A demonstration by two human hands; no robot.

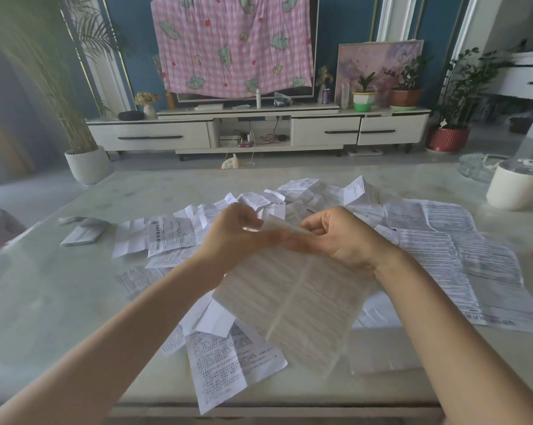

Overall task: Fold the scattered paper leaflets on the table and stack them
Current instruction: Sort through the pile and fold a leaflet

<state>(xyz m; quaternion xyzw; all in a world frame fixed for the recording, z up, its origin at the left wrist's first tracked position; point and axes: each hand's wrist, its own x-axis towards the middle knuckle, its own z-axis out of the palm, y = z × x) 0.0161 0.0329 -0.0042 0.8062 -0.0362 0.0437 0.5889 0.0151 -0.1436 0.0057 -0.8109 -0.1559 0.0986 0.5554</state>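
both hands, left (pixel 231 237) and right (pixel 341 237), pinch the top edge of a leaflet (pixel 292 305) above the table (pixel 44 289); thin and floppy, it looks best held by its corners

2 forearms bare (left hand (pixel 233 239), right hand (pixel 344 237) too).

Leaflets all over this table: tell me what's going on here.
A person is holding one leaflet up over the table with both hands, the left hand and the right hand pinching its top edge so the sheet hangs down, blurred. Many other leaflets lie unfolded and scattered on the table beneath. What looks like a small folded pile sits apart at the far left.
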